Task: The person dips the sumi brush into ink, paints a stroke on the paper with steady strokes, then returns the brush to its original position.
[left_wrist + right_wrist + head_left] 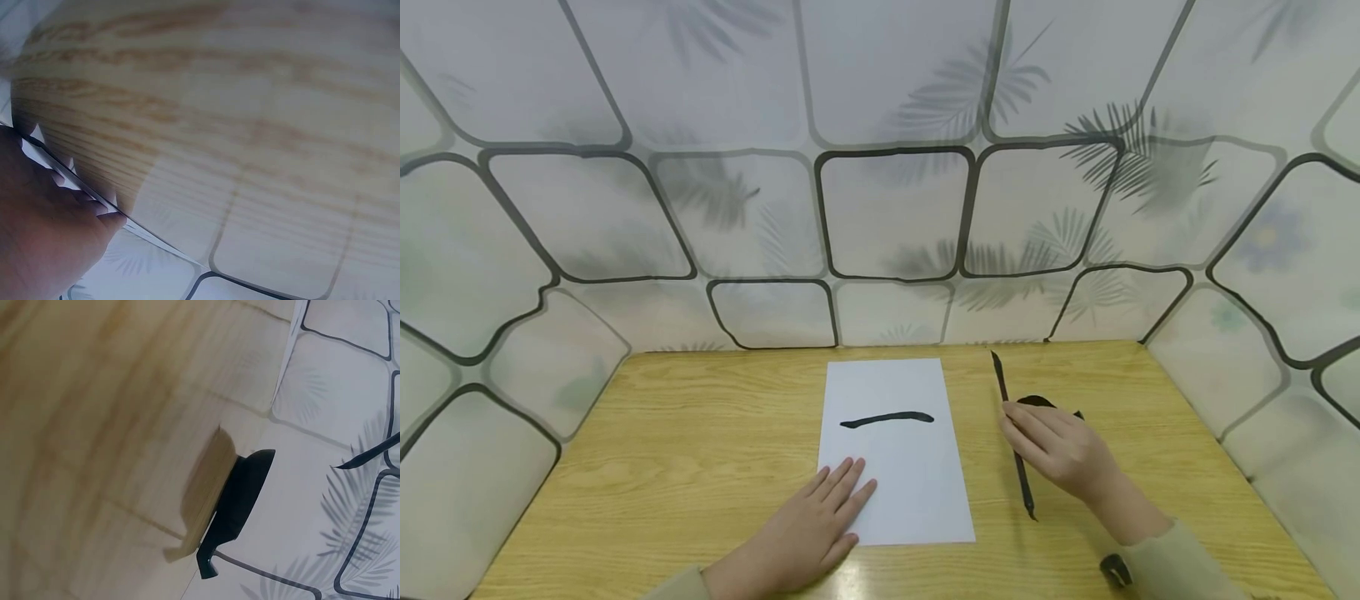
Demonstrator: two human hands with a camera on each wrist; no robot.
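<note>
A white sheet of paper lies on the table with one black, roughly horizontal brush stroke across its upper half. Resting on the sheet's lower left edge is my left hand, its fingers stretched out; the left wrist view shows this hand at the paper's edge. To the right of the paper, my right hand pinches a dark writing brush near its middle. The tapered end of the brush shows in the right wrist view. Behind the right hand sits a black ink dish, partly hidden in the head view.
The wooden table meets a patterned wall covering at the back and on both sides. A small black object is beside the right sleeve, near the front of the table.
</note>
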